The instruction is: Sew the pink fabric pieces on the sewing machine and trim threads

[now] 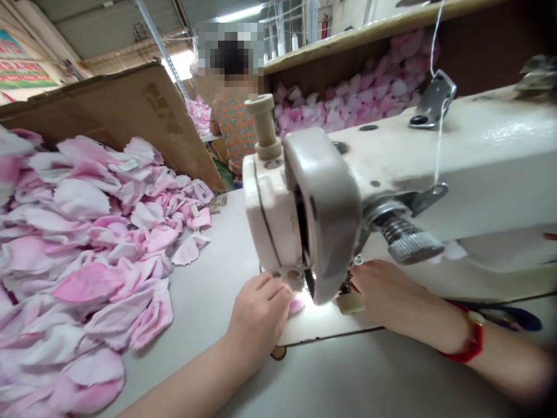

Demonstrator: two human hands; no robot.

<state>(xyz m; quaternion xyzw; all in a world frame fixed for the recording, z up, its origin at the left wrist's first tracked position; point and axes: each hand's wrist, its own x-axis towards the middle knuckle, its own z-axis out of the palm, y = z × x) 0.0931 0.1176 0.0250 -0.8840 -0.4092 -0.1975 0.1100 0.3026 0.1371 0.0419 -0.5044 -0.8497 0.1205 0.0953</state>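
A white sewing machine (pixel 274 220) stands before me, its lamp lighting the needle area. My left hand (pixel 263 307) is closed just left of the needle area, at a small pink fabric piece (pixel 296 305) pinched by its fingertips. Most of that piece is hidden by the hand and the machine head. My right hand (pixel 378 290), below a red wristband (pixel 472 342), reaches in on the right side of the head. Its fingers are bent and partly covered by machine parts, so what they grip cannot be made out.
A large heap of pink and white fabric pieces (pixel 104 255) covers the table's left side, against a cardboard sheet (pixel 130 116). More pieces (pixel 348 98) lie behind the machine. White thread (pixel 439 145) runs down to the machine's arm. Another person (pixel 237 128) is farther back.
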